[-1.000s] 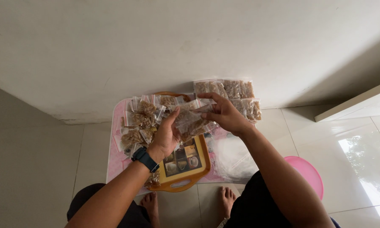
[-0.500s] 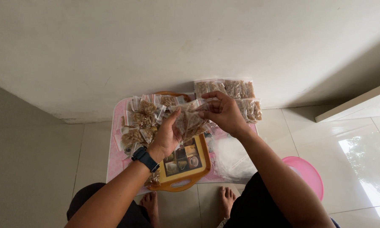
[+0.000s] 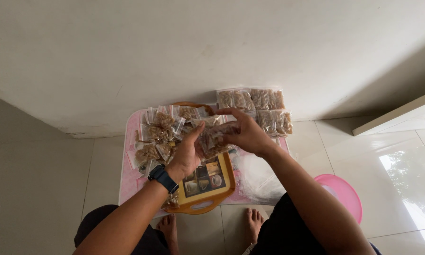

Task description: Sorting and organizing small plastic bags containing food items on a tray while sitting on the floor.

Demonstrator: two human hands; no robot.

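Observation:
Both my hands hold one small clear zip bag of brown snacks (image 3: 213, 138) above an orange tray (image 3: 206, 203). My left hand (image 3: 186, 153), with a dark watch on its wrist, grips the bag's left side. My right hand (image 3: 244, 133) pinches its top right edge. A heap of filled snack bags (image 3: 156, 134) lies just left of my left hand. Neat rows of filled bags (image 3: 264, 109) lie beyond my right hand, by the wall.
A low pink table (image 3: 128, 174) carries the tray and bags. A pile of empty clear bags (image 3: 258, 177) lies at its right. A pink lid (image 3: 345, 193) rests on the white tiled floor. My bare feet (image 3: 253, 222) are below the table edge.
My right hand has slid left along the bag's top edge and dropped slightly. The bag sits more bunched between both hands.

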